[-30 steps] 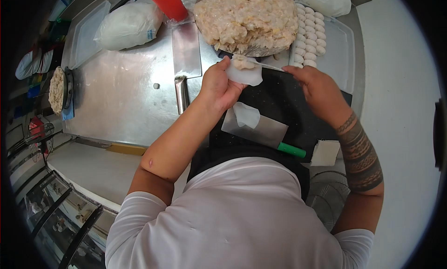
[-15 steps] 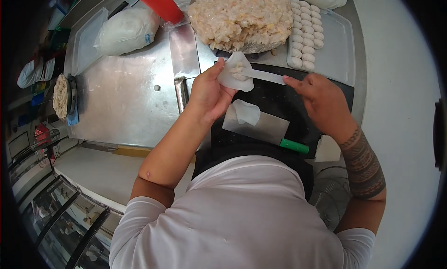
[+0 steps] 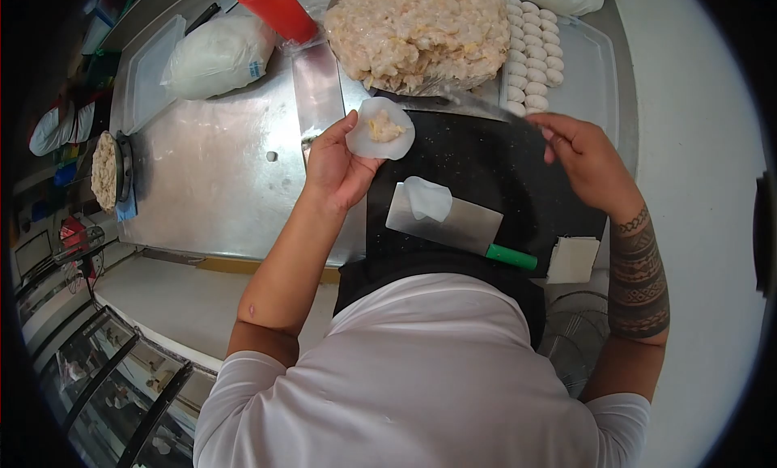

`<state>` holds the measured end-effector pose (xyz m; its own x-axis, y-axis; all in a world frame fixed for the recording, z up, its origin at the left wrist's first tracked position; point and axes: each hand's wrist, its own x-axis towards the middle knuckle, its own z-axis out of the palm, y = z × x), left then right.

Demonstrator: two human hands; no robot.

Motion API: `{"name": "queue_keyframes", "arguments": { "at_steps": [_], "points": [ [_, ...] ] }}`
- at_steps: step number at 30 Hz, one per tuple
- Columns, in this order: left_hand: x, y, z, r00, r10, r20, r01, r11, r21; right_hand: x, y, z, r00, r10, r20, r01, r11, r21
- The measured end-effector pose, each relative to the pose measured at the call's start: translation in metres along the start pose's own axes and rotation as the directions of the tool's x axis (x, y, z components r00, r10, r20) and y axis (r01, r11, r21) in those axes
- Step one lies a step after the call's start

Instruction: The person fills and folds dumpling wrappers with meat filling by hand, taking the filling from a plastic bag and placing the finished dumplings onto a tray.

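My left hand holds a round white dumpling wrapper spread over its fingers, thumb at the edge. A small lump of pale filling lies in the wrapper's middle. To the right, my right hand is closed on a flat spatula, smeared by motion and pointing left near the filling mound. That big mound of chunky filling stands behind the board. Below my hands, a cleaver with a green handle lies on the black board, with more wrapper on its blade.
A tray at the back right holds rows of finished white dumplings. On the left stand a red bottle and a filled plastic bag on the steel table. A folded cloth lies at the board's right corner.
My left hand has moved left and down with the wrapper, which now lies flatter. The spatula has left the wrapper, and my right hand has moved right with it.
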<state>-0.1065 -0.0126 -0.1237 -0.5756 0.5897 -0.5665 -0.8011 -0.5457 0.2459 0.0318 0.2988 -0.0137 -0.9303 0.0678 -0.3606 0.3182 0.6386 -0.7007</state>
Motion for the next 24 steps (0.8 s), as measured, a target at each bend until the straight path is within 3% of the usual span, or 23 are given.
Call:
{"name": "queue_keyframes", "arguments": {
  "at_steps": [1,2,4,7,13,17,19,22,24],
  "points": [
    [0.002,-0.001,-0.002,1.000,-0.001,0.001,0.001,1.000,0.001,0.001,-0.004,0.000,0.990,-0.057,-0.127,0.044,0.994,-0.103],
    [0.004,-0.002,-0.003,0.999,-0.035,-0.013,0.035,0.999,0.026,0.005,-0.004,0.003,0.990,-0.057,-0.128,0.044,0.994,-0.103],
    [0.013,-0.007,-0.006,0.997,-0.070,-0.026,0.071,0.996,0.053,0.021,-0.001,0.010,0.935,-0.299,-0.188,0.169,0.846,-0.506],
    [0.029,-0.016,-0.009,0.997,-0.054,-0.046,0.052,0.998,-0.038,0.048,-0.008,0.020,0.956,-0.258,-0.141,0.120,0.780,-0.615],
    [0.031,-0.022,0.008,0.985,0.038,-0.170,-0.034,0.999,0.024,0.071,-0.008,0.025,0.955,-0.295,0.010,0.228,0.715,-0.661],
    [0.026,-0.019,0.015,0.989,0.044,-0.139,-0.040,0.999,0.030,0.061,-0.005,0.010,0.954,-0.296,0.055,0.274,0.780,-0.562],
    [0.022,-0.019,0.021,0.991,0.040,-0.124,-0.038,0.999,0.020,0.050,-0.006,0.010,0.939,-0.342,0.037,0.326,0.850,-0.414],
    [0.012,-0.020,0.028,0.998,0.007,-0.062,-0.007,1.000,-0.001,0.025,-0.012,0.026,0.930,-0.367,0.020,0.315,0.767,-0.559],
    [0.003,-0.021,0.034,1.000,-0.010,-0.001,0.010,1.000,-0.008,0.011,-0.010,0.037,0.913,-0.408,-0.005,0.338,0.763,-0.551]
  ]
}}
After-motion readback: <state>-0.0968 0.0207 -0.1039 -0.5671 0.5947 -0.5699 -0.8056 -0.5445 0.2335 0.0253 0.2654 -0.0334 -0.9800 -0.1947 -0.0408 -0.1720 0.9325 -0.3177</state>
